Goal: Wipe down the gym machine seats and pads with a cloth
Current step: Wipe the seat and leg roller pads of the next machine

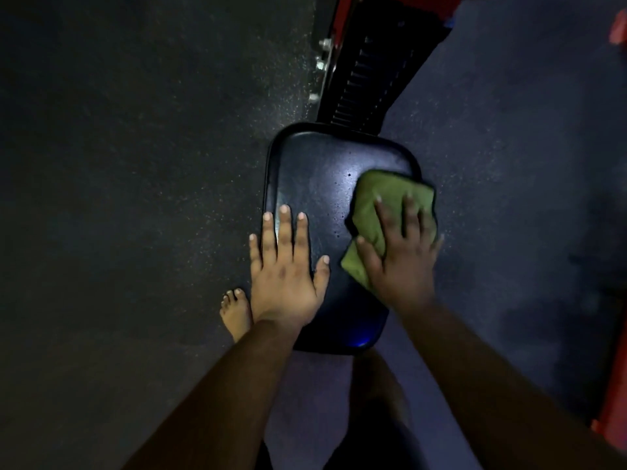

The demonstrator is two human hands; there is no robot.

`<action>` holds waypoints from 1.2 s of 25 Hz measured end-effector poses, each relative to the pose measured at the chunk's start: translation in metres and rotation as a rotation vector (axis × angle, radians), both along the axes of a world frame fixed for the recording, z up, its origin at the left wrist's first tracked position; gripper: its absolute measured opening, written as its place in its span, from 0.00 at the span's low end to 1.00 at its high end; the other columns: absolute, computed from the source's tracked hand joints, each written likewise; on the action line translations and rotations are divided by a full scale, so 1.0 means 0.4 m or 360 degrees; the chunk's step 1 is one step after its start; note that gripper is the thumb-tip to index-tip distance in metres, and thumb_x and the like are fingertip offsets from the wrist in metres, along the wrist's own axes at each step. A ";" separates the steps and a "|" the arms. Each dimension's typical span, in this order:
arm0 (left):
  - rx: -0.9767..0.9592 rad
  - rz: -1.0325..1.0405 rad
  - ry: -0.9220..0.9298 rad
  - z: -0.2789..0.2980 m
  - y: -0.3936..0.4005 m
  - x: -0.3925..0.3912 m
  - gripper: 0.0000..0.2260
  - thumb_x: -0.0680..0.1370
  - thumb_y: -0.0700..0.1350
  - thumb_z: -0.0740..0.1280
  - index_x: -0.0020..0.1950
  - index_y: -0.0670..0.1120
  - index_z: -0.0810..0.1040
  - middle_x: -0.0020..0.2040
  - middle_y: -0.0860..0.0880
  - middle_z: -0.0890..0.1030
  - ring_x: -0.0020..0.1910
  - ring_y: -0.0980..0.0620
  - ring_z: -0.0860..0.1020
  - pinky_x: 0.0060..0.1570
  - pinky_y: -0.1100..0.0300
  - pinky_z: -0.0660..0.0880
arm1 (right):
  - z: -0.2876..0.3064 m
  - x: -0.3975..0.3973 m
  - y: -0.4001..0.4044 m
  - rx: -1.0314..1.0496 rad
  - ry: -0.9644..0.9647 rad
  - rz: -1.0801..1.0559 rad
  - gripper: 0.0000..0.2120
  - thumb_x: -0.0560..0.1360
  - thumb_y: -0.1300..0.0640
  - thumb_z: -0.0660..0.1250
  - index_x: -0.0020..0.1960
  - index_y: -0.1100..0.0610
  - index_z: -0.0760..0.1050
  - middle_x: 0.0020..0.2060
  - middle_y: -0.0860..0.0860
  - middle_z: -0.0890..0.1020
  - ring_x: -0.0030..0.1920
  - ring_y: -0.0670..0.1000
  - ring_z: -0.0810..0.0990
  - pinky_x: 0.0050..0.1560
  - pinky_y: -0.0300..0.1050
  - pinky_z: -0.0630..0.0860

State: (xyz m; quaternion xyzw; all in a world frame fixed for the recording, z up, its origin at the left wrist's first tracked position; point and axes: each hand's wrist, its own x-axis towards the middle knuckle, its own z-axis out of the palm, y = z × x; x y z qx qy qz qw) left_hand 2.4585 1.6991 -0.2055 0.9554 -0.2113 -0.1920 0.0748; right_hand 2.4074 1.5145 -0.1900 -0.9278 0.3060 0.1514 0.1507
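Black padding covers one seat (315,184), and one green cloth (383,201) lies on its right part, near the edge. Two hands are on the seat. The left hand (285,266) lies flat with fingers spread, holding nothing. The right hand (400,256) presses flat on the cloth, fingers open, not clenched. One bare foot (235,312) stands on the dark floor (118,164), just beside the seat.

Both hands (286,269) (402,256) flat, fingers spread
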 end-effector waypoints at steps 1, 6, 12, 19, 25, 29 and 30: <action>-0.0001 -0.0002 -0.0006 -0.001 0.000 0.000 0.34 0.82 0.60 0.54 0.83 0.45 0.49 0.83 0.43 0.46 0.82 0.42 0.43 0.78 0.38 0.51 | -0.009 0.081 -0.039 -0.0073 -0.0039 0.0214 0.32 0.78 0.31 0.53 0.80 0.38 0.53 0.81 0.54 0.57 0.79 0.65 0.55 0.72 0.75 0.54; -0.0021 0.0087 -0.0043 -0.010 -0.001 0.000 0.37 0.81 0.60 0.58 0.83 0.42 0.49 0.83 0.44 0.48 0.82 0.45 0.44 0.78 0.41 0.52 | -0.033 0.427 -0.026 -0.0039 -0.0118 0.1306 0.31 0.77 0.31 0.51 0.79 0.35 0.54 0.79 0.49 0.61 0.76 0.60 0.63 0.71 0.66 0.60; 0.0004 0.0088 -0.0001 0.000 -0.005 0.002 0.36 0.82 0.61 0.54 0.83 0.43 0.49 0.83 0.45 0.46 0.82 0.46 0.43 0.78 0.41 0.52 | -0.006 0.082 -0.184 0.0072 -0.0026 0.0871 0.31 0.78 0.31 0.51 0.79 0.35 0.52 0.81 0.49 0.53 0.80 0.59 0.52 0.67 0.73 0.65; -0.0033 0.0090 -0.0033 -0.012 0.000 0.001 0.36 0.82 0.62 0.54 0.83 0.44 0.47 0.84 0.46 0.46 0.82 0.47 0.42 0.79 0.41 0.52 | -0.034 0.367 -0.089 -0.0131 -0.0086 0.1184 0.30 0.79 0.31 0.48 0.79 0.36 0.50 0.79 0.52 0.60 0.77 0.59 0.60 0.70 0.79 0.49; -0.0391 0.0296 -0.0024 0.006 0.013 -0.008 0.35 0.81 0.58 0.63 0.82 0.43 0.54 0.83 0.44 0.50 0.82 0.49 0.49 0.79 0.44 0.53 | -0.016 0.225 -0.062 -0.0069 -0.0123 0.1059 0.28 0.82 0.35 0.44 0.81 0.37 0.45 0.82 0.50 0.51 0.79 0.60 0.55 0.74 0.70 0.53; -0.0546 0.0472 -0.0023 0.009 0.082 -0.090 0.29 0.83 0.53 0.62 0.81 0.44 0.59 0.83 0.46 0.55 0.82 0.49 0.53 0.79 0.44 0.54 | 0.023 0.028 -0.114 -0.0064 -0.0033 0.1642 0.33 0.78 0.28 0.47 0.80 0.36 0.47 0.81 0.52 0.56 0.76 0.62 0.60 0.69 0.72 0.60; -0.0491 0.0484 0.0018 0.006 0.110 -0.132 0.29 0.83 0.55 0.59 0.81 0.45 0.57 0.83 0.47 0.54 0.82 0.50 0.51 0.79 0.44 0.54 | 0.018 0.085 -0.130 -0.0099 -0.0038 0.1798 0.35 0.76 0.25 0.47 0.80 0.35 0.47 0.80 0.53 0.58 0.76 0.63 0.61 0.68 0.74 0.60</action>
